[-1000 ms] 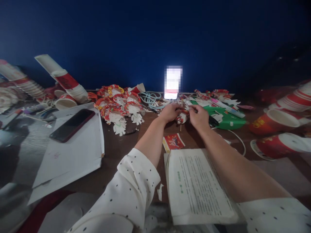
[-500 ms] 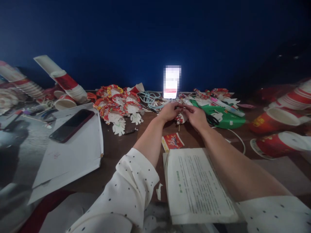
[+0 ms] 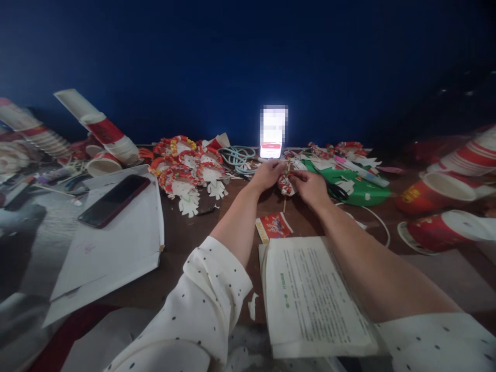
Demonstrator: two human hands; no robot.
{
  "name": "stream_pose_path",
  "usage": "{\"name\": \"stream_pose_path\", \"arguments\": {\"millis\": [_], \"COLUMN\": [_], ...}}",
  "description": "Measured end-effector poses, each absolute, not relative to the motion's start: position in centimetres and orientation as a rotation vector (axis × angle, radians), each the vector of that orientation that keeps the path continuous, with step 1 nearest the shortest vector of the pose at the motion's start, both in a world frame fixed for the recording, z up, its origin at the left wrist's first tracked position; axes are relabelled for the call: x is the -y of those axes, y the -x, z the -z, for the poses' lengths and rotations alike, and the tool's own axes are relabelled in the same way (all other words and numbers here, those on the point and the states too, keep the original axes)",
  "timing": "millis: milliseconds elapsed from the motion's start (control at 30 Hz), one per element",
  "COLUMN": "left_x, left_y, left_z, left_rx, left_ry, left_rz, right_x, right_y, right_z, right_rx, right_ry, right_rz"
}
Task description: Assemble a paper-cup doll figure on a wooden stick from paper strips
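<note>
Both hands work at the far side of the brown table, around a small red-and-white paper craft [image 3: 285,186] with a thin stick below it. My left hand [image 3: 268,175] has its fingers closed at the craft's upper left edge. My right hand [image 3: 309,187] pinches the craft from the right, thumb and fingertips together. Just behind them a lit phone [image 3: 271,147] stands upright. Below the hands lies a red-and-yellow printed paper piece [image 3: 274,226]. A green sheet [image 3: 372,192] with white scraps and black-handled scissors [image 3: 338,192] are close to my right hand.
An open printed booklet [image 3: 315,299] lies between my forearms. Red-and-white paper crafts [image 3: 188,160] are heaped at the left, near a pale blue cable [image 3: 240,155]. A dark phone [image 3: 114,200] rests on white boards. Paper cups [image 3: 436,192] stand at the right, with stacked cups [image 3: 110,135] leaning left.
My hands have moved slightly apart from fingertips meeting above the craft. More of the red-and-white craft and its stick now shows between them.
</note>
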State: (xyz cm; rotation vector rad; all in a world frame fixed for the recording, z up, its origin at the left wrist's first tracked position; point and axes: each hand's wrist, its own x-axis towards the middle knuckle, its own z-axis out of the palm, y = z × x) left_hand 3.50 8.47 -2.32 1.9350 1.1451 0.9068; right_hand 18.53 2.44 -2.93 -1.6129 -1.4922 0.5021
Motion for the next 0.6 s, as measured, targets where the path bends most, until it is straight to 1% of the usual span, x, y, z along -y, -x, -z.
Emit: {"name": "stream_pose_path", "arguments": {"millis": [200,600], "left_x": [-8.37,-8.50], "left_y": [-3.22,-3.15], "left_z": [2.33,2.77], "left_rx": [-1.156,-1.160], "left_ry": [-2.017,-2.048], "left_rz": [-0.823,-0.789], "right_x": [-2.53,-2.81], "right_y": [-18.40,-18.75], "right_z": [2.84,3.47], "right_rx": [1.480,1.491], "right_ry": [1.671,1.625], "right_rz": [-0.483,-0.477]}}
